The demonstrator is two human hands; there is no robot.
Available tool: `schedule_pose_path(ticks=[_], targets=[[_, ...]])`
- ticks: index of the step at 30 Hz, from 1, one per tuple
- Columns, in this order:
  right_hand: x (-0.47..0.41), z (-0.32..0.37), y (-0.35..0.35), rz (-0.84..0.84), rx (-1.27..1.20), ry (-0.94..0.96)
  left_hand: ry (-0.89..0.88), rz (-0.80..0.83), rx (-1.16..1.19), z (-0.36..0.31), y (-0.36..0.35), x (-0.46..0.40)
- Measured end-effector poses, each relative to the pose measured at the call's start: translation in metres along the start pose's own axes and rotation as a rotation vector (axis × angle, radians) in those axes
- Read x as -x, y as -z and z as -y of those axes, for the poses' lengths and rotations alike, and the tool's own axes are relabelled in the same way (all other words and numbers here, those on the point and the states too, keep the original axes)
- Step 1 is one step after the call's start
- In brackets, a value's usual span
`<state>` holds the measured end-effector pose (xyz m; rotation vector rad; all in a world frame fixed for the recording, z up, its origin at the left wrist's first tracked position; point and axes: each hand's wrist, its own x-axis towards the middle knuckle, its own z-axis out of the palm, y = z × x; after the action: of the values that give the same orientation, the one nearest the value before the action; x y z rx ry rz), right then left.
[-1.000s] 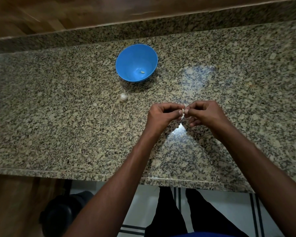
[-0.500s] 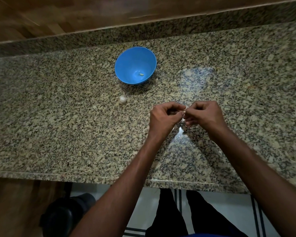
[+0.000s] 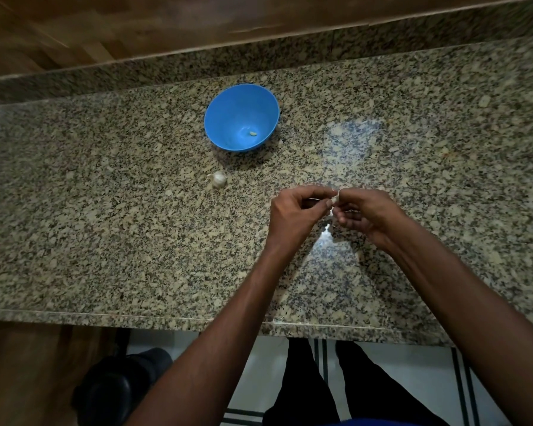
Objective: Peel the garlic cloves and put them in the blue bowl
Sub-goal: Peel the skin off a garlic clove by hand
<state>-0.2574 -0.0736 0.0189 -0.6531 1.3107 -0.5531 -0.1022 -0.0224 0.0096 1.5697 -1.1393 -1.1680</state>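
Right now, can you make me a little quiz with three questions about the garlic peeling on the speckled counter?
1. True or false: the round blue plastic bowl holds one peeled garlic clove.
2. What pinches the small pale clove being peeled? A) left hand only B) both hands C) neither
3. Fill in: the white garlic bulb piece lies on the speckled granite counter, ____ the bowl and the counter's front edge.

Key: 1 true. 2 B: left hand and right hand both pinch it. 3 between.
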Motion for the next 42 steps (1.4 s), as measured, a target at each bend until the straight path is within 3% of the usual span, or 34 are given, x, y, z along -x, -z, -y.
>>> schedule_pose_path(ticks=[6,10,17,23,31,34,39,42], targets=[[-0.001,0.001,0.001,0.045,-0.149,-0.176,-0.077,0.023,-0.108,0.004,0.0,-0.002],[-0.005,-0.001,0.0,0.034,-0.202,-0.187,0.022,0.015,-0.005,0.01,0.001,0.0],[-0.007,-0.006,0.0,-0.085,0.254,0.061,0.145,-0.049,0.127,0.012,0.007,-0.003],[-0.019,-0.019,-0.001,-0.155,0.6,0.261,0.091,-0.165,-0.295,0.026,0.028,-0.039],[-0.026,-0.021,0.005,-0.161,0.867,0.341,0.003,-0.235,-0.387,0.032,0.03,-0.048],[-0.026,-0.022,0.013,-0.105,0.743,0.281,-0.005,-0.306,-0.372,0.032,0.023,-0.029],[-0.014,-0.023,0.028,-0.037,0.274,0.123,-0.139,-0.057,-0.548,0.033,-0.022,0.001],[-0.011,-0.023,0.035,-0.028,0.103,0.078,-0.226,-0.027,-0.723,0.036,-0.04,-0.001]])
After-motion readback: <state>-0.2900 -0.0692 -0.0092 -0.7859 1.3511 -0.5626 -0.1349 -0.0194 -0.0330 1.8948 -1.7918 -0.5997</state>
